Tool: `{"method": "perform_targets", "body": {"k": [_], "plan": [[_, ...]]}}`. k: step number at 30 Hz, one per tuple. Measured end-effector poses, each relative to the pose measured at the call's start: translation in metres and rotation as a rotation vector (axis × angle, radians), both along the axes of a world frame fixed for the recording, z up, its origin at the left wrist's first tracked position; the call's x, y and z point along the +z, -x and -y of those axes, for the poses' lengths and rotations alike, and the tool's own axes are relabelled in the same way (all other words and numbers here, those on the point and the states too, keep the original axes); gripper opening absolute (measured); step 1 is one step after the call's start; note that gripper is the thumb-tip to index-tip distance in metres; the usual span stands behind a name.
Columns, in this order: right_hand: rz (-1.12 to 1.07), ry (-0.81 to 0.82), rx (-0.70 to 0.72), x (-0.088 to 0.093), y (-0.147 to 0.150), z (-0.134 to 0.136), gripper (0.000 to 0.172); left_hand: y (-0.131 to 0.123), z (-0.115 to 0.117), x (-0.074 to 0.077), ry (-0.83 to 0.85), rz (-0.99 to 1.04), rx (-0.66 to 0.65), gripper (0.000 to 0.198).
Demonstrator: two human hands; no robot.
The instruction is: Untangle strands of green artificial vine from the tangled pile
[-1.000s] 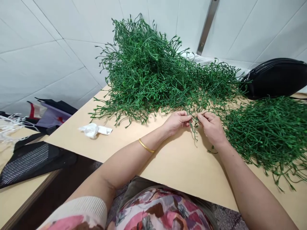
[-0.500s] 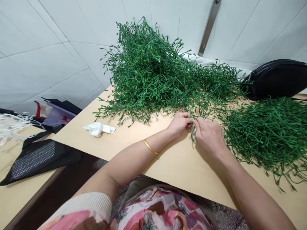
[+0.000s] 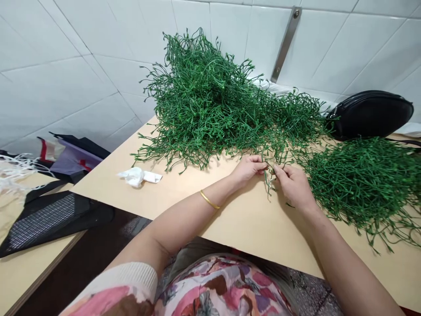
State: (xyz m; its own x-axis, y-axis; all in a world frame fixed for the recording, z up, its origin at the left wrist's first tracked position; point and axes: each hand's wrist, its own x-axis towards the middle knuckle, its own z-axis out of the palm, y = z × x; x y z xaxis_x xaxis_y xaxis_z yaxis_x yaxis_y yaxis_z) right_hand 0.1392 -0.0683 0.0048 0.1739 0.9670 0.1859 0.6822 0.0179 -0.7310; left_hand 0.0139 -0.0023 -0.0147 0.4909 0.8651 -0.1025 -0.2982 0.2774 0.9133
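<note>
My left hand point(image 3: 251, 170) is closed, thumb against fingers, on thin green plastic stems point(image 3: 267, 181) whose ends hang below the fingertips. Close beside it, my right hand point(image 3: 294, 184) pinches part of the same stems between thumb and forefinger. The exact point of each grip is too small to make out. Just beyond both hands rises a large tangled heap of green artificial stems point(image 3: 210, 101) with small budded tips. A second heap of stems point(image 3: 362, 184) lies to the right of my right hand.
A crumpled white tissue point(image 3: 138, 177) lies left on the wooden table point(image 3: 184, 197). A black pouch point(image 3: 371, 114) stands at the back right by the tiled wall point(image 3: 98, 87). On a lower surface at left are a black mesh bag point(image 3: 49, 221) and white strands point(image 3: 19, 175).
My right hand has drawn slightly right and away from my left, opening a small gap with stems showing between them. The whole view has shifted a little.
</note>
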Motion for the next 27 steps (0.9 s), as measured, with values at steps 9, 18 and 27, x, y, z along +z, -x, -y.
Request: {"method": "perform_targets", "body": {"k": [9,18,27], "plan": [[-0.062,-0.548,-0.271,0.021,-0.025,0.004,0.026,0.004,-0.007,0.001,-0.054,-0.078,-0.112,0.021],[0.086,-0.396,0.284,0.009,-0.014,-0.010,0.023,0.007,-0.013,-0.001,0.000,-0.025,-0.214,0.003],[0.230,-0.267,0.268,-0.006,-0.012,-0.019,0.025,0.009,-0.018,-0.005,0.078,0.093,-0.266,0.008]]}}
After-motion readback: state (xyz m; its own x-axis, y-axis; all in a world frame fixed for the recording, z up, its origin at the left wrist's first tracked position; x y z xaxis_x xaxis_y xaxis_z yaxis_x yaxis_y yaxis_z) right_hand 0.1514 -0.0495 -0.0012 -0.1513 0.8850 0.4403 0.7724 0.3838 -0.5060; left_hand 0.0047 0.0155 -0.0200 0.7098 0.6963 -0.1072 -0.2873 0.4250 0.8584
